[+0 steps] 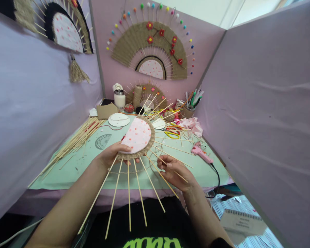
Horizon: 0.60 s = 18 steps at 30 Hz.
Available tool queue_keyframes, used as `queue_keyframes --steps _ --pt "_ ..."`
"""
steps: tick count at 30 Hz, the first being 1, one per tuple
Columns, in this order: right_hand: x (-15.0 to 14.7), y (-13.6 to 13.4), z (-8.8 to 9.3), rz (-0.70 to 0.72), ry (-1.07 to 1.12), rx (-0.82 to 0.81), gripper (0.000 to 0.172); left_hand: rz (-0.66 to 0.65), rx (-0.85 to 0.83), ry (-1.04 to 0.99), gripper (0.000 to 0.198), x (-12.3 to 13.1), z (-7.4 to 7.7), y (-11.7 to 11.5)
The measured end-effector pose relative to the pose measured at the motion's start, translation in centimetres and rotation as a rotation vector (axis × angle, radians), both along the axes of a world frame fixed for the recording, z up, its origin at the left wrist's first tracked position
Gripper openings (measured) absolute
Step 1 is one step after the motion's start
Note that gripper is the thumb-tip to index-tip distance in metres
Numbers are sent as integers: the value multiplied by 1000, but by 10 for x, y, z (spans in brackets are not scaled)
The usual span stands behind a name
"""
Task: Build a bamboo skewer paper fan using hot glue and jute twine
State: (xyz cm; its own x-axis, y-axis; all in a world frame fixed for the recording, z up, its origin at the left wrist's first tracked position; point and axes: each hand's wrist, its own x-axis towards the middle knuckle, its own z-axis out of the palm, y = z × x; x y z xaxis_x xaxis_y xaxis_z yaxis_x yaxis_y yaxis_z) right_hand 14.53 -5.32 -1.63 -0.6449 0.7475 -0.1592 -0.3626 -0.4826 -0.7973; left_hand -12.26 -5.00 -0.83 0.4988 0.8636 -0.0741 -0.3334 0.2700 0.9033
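My left hand (111, 155) grips the lower left edge of a half-made fan (137, 137), a pink spotted half disc rimmed with woven jute and ringed with long wooden sticks that fan out toward me. My right hand (174, 171) sits to the right of the disc, fingers pinched among the sticks; a thin strand of jute twine (155, 151) loops just above it, though I cannot see whether the fingers hold the twine or a stick. The fan hovers above the green mat (82, 168).
A bundle of loose sticks (72, 143) lies along the mat's left side. A pink glue gun (200, 153) with a black cord rests at the right. White discs (119, 120), a jar (119, 98), a twine spool (137, 96), scissors (172, 134) and a tool cup (188, 111) crowd the back. Finished fans (151, 51) hang on pink walls.
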Motion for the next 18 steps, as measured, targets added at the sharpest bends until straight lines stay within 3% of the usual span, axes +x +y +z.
queue_keyframes --steps 18 --pt "-2 -2 0 -38 -12 12 29 44 -46 25 56 0 -4 3"
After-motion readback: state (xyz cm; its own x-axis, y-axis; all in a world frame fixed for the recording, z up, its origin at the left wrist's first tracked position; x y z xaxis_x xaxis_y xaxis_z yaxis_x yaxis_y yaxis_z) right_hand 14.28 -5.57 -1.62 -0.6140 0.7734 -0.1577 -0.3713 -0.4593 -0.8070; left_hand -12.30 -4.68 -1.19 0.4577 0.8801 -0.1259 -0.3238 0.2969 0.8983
